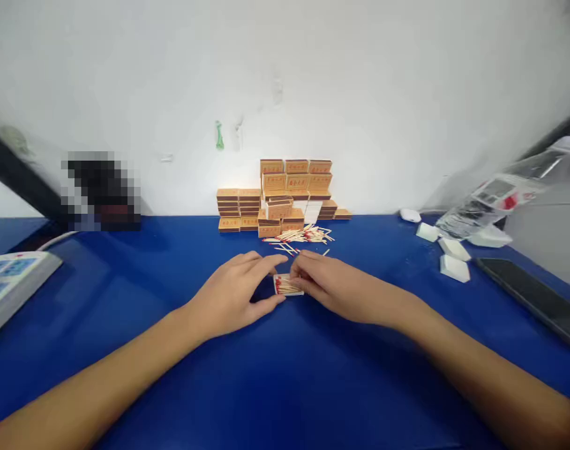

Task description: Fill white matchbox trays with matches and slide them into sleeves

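Your left hand [235, 287] is open beside the matchbox tray [289, 294], right hand [326, 279] bunched over it, can't tell if gripping. Bumping could spill matches [285, 287].

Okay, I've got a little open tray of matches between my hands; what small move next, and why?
Perhaps gently level the matches with your right hand: it's at the tray's right end, while your left hand sits opposite, well placed for steadying.

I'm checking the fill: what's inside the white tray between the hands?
Red-tipped matches lie in the white tray, heads leftward. The right hand partly covers its right end; what's there, and under the top matches, is hidden.
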The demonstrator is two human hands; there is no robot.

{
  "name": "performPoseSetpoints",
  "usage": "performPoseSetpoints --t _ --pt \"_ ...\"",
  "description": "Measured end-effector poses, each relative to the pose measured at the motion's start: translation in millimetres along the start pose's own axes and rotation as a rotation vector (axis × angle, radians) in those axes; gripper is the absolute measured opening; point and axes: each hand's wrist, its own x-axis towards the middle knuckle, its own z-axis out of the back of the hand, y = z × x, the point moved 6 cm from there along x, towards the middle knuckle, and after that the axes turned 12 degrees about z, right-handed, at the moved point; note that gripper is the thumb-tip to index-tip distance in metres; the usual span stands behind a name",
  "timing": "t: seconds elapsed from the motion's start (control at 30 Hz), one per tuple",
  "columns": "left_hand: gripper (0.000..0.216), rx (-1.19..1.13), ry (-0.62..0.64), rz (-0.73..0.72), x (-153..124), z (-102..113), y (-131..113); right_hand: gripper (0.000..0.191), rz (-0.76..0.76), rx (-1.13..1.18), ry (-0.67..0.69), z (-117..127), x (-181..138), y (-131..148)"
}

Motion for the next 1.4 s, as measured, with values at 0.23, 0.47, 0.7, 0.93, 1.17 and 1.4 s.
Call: performPoseSetpoints --t 0.23,0.47,0.7,0.93,1.17,1.4 --pt "0.051 -0.008 -0.069 -0.034 1.3 3.9 -5.9 0.009 -0.116 -0.296 -0.195 43.9 -7.5 -42.6" --pt "0.046 0.008 -0.076 -0.055 2.5 5.4 -2.0 0.012 -0.199 -0.204 -0.067 47.6 -17.9 -92.1" --pt "0.043 0.001 -0.106 -0.011 3.5 6.0 4.6 0.02 -0.072 -0.131 -0.194 43.5 -5.6 -42.4" --pt "0.045 -0.005 -0.058 -0.019 2.3 2.2 0.9 0.009 0.07 -0.176 -0.195 10.3 9.3 7.7" --pt "0.046 0.017 -0.069 -0.04 1.6 3.1 -0.8 0.01 0.082 -0.149 -0.15 9.1 6.4 -2.3" --pt "0.049 0.031 -0.048 -0.037 1.7 0.4 0.9 0.01 0.076 -0.168 -0.085 9.0 4.2 0.3"
